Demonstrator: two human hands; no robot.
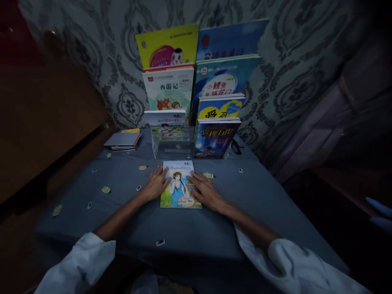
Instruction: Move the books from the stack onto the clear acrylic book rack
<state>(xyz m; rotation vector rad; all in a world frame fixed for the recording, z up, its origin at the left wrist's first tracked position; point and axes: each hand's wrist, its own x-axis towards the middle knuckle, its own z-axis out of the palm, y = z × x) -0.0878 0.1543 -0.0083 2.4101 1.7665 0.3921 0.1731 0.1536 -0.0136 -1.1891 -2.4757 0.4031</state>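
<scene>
A book with a girl in blue overalls on its cover [180,190] lies flat on the cloth-covered table [245,192]. On its left edge rests my left hand [157,182], fingers spread and touching the cover. My right hand [206,191] lies over the right side of the same book, its fingers apart. Neither hand is closed around anything. Just behind the book stands a clear stand [173,149] with several upright books, among them a dark blue one [216,141] in front on the right and a green-and-white one [170,87] on the left.
A small stack of books [124,139] lies at the back left of the table. Dark glasses [236,147] sit right of the stand. Patterned wallpaper [128,106] rises behind, a brown wooden panel [45,122] is at left, and a curtain [324,118] hangs at right.
</scene>
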